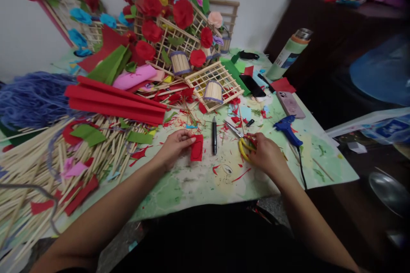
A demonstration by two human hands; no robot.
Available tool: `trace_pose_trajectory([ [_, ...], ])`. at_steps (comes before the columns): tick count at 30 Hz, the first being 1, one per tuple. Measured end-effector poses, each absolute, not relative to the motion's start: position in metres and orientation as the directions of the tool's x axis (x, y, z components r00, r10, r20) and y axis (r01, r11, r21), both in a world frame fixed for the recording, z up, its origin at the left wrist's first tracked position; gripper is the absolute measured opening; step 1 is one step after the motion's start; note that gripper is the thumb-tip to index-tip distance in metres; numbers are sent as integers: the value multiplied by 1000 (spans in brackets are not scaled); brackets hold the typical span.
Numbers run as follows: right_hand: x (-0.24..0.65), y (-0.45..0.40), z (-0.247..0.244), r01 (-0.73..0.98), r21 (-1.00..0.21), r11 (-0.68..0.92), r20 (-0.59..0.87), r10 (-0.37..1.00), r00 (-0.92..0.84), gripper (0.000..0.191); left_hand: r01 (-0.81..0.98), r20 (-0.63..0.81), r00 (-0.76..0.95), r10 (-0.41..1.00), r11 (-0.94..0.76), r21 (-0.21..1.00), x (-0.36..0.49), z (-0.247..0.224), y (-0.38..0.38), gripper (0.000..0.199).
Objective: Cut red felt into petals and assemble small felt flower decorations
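My left hand (177, 147) pinches the upper left corner of a small red paper piece (196, 148), which has a dark outline drawn on it. On the right, my right hand (267, 153) is closed around the yellow handles of a pair of scissors (242, 148). The blades point up and left over the tabletop, slightly apart. Between the two hands a black marker pen (214, 136) lies lengthwise on the table. Red paper scraps (236, 120) are scattered around the blades.
Wooden lattice frames (229, 83) with paper flowers (183, 13) stand at the back. Thin sticks (105, 166) and folded red paper (115, 100) cover the left. A blue glue gun (289, 130), a phone (291, 104) and a bottle (288, 55) are on the right, near the table's edge.
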State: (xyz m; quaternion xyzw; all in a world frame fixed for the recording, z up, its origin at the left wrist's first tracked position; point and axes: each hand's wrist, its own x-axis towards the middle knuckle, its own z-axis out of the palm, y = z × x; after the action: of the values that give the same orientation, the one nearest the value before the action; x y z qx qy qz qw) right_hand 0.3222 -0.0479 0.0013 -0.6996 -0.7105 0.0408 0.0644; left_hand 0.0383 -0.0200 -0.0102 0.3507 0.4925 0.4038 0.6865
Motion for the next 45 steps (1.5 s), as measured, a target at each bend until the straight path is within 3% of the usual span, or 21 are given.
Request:
trace_pose_trajectory([
  [4,329,-46,-4,994,-101,48,2,999,-48,37,-183,-381,175,908,410,894,37,-10,-21,28],
  [8,336,-50,-1,990,-134,-50,15,999,53,37,-164,-296,165,941,322,932,41,-4,-27,23],
  [10,333,-54,4,960,-260,-103,78,989,127,40,-143,-240,213,947,273,951,47,0,-35,21],
  [12,322,-58,10,864,-493,-102,117,976,182,43,-143,-211,254,944,253,957,55,2,-44,20],
  [15,291,-65,15,496,-868,6,63,993,99,44,-135,-174,298,939,221,966,66,-1,-59,17],
  [17,268,-68,14,261,-965,-7,-10,1000,-8,42,-106,-144,299,943,183,977,70,-6,-66,15],
  [22,230,-62,5,77,-988,-135,-146,976,-160,47,-74,-106,267,958,130,989,68,-13,-66,15],
  [26,217,-47,6,-10,-992,-122,-119,983,-140,47,-157,-120,174,977,148,976,63,-12,-57,25],
  [30,208,-30,10,5,-997,-73,-73,986,-150,46,-353,-210,238,948,286,891,60,-13,-49,30],
  [35,200,-19,8,8,-997,-77,-78,983,-166,45,-452,-288,230,930,364,814,56,-16,-42,24],
  [42,198,-20,-2,-26,-996,-88,-85,992,-97,44,-445,-317,318,894,436,782,57,-17,-42,30],
  [45,204,-19,-6,-46,-997,-67,-63,995,-81,49,-440,-330,263,907,417,796,57,-17,-41,29],
])
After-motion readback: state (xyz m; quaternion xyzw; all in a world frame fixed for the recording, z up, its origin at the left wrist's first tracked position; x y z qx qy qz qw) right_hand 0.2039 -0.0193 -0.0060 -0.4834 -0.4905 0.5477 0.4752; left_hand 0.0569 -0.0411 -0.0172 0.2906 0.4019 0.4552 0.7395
